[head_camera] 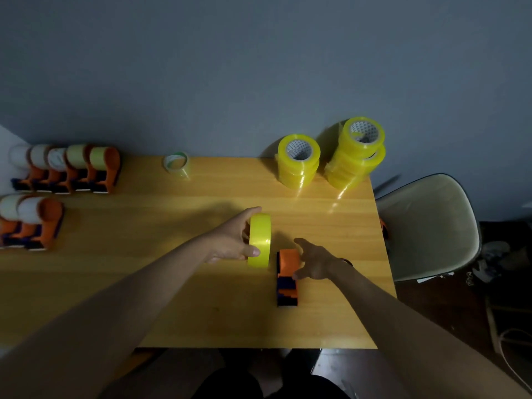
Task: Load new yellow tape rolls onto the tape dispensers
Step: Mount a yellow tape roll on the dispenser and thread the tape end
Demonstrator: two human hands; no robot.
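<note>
While left hand (pixel 230 243) grips yellow roll (pixel 260 240), right hand (pixel 315 262) rests open-fingered on dispenser (pixel 287 279).

I have one view only, a wide-angle camera on the person's head, looking forward and steeply down. It sits close above the worktop (pixel 178 298), near enough that both forearms run in from the bottom corners to the left grip (pixel 230 243) and the right grip (pixel 315 263) at mid-frame. Beyond the grips it faces a wall (pixel 259 67); right of them, a chair (pixel 429 226). Edges bow with lens distortion.
</note>
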